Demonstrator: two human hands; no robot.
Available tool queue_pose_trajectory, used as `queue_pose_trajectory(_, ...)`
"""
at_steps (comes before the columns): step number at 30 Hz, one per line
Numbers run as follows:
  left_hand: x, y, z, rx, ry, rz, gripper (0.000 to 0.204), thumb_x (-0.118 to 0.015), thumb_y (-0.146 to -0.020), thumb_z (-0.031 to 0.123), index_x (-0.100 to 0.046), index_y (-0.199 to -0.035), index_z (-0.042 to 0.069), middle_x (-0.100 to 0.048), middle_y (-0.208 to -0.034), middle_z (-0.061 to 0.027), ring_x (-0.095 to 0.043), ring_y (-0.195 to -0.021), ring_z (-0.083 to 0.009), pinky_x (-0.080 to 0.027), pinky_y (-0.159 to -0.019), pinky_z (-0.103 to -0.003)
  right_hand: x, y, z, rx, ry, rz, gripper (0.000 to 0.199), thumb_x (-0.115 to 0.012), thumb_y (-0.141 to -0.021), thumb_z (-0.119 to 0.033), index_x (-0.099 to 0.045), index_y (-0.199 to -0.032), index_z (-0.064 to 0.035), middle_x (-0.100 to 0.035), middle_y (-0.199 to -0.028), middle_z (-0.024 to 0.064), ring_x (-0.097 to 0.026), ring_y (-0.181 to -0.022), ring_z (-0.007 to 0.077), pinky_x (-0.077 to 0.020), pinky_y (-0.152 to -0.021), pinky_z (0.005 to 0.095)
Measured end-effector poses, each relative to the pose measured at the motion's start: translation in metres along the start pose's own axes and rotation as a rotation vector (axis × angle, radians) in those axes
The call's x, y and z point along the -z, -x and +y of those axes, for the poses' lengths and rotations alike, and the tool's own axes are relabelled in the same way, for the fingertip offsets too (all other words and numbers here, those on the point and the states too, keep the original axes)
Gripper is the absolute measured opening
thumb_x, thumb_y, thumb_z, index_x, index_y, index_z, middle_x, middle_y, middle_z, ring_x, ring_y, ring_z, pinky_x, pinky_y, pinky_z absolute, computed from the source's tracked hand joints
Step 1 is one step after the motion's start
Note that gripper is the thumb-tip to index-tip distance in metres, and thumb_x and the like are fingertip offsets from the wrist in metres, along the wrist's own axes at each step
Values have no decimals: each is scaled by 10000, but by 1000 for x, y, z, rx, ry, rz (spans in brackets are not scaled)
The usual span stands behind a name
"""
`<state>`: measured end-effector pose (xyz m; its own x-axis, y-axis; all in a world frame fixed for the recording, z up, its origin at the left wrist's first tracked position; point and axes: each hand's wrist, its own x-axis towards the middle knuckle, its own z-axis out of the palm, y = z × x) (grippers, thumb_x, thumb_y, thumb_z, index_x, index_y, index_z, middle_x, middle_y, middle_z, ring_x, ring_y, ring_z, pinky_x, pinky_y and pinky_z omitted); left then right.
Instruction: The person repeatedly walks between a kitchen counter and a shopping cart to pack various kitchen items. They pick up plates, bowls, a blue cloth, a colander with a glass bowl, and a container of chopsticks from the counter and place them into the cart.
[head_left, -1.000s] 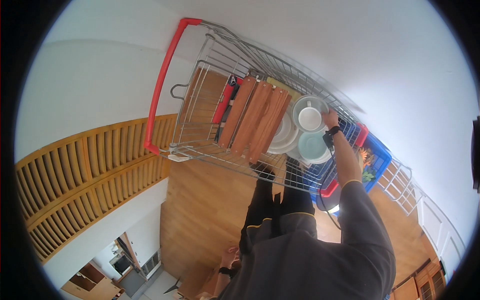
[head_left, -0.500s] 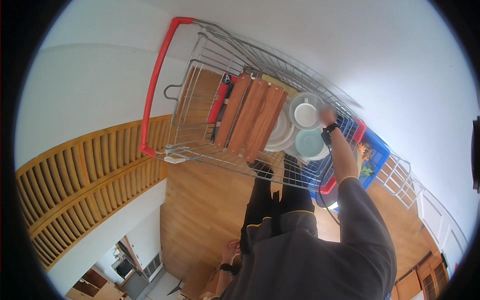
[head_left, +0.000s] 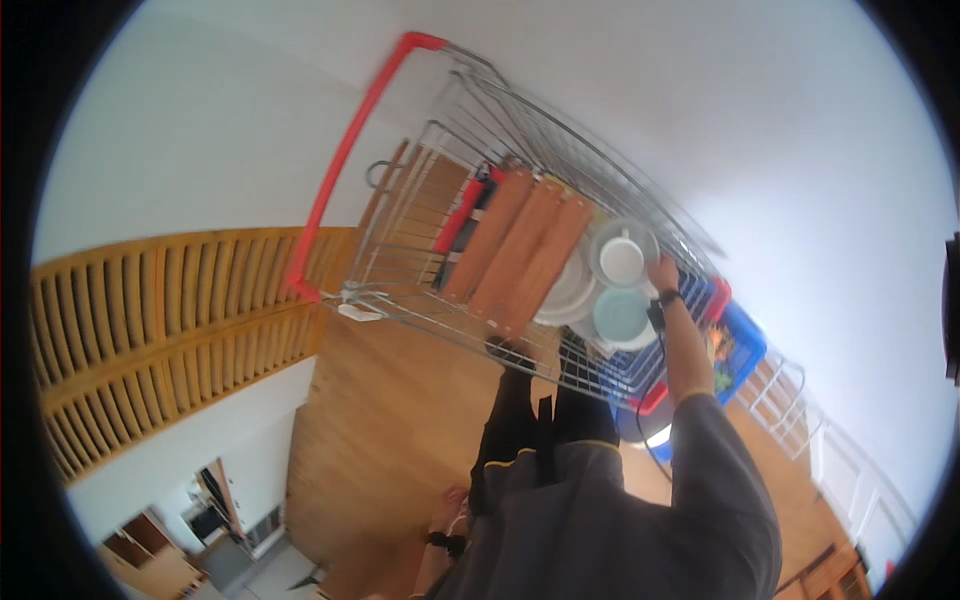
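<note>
We look down on a wire dish rack (head_left: 480,215) with a red rim, tilted across the view, and our right hand (head_left: 662,274) reaches up into its far end. The hand sits at the edge of a clear glass bowl (head_left: 603,240) that has a white cup (head_left: 622,261) standing inside it; the fingers seem to curl over the bowl's rim, but the hand is small and turned away here, so we cannot tell how far they spread or whether they truly pinch the glass. A dark watch (head_left: 668,297) rings the wrist, and the grey sleeve (head_left: 715,450) runs back toward the lower edge. Just below the hand lies a pale blue plate (head_left: 622,318), and beside that a stack of white plates (head_left: 565,292) leans against three wooden boards (head_left: 520,250) that stand on edge in a row. A red-handled tool (head_left: 458,215) lies left of the boards. Our left hand (head_left: 450,512) hangs low near our body, well apart from the rack, its fingers too blurred to judge. A blue crate (head_left: 740,345) sits just behind the rack.
</note>
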<state>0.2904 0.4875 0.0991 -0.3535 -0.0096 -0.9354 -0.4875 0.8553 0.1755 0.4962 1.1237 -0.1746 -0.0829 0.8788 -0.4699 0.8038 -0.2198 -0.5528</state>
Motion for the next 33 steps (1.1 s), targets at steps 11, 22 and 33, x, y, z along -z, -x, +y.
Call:
queue_pose_trajectory(11,31,-41,-16,0,41,75,326,-622,-848,342,-659,-1013,63,-677,-859,-97,-659,-689,-181,-537,-597,-286,4,43,53,277,511,85,444,-623,-778,-242,-582,-1080,81,-585,-1041,271,-535,-1001,431,-410,-889,490)
queue_pose_trajectory(22,100,-124,-116,-20,292,173,311,-627,-805,369,-703,-790,67,-681,-721,-100,-672,-698,-208,-522,-619,-369,-30,125,2,1193,627,232,249,-429,-932,-202,-566,-1047,-28,-587,-848,97,-572,-785,253,-496,-705,379)
queue_pose_trajectory(33,140,-183,-222,-34,409,560,376,-579,-761,423,-701,-763,67,-675,-746,-150,-653,-772,-325,-502,-712,-444,-396,428,-409,1103,740,-687,303,-515,-864,-179,-567,-1117,-21,-599,-1003,159,-582,-944,335,-502,-773,429)
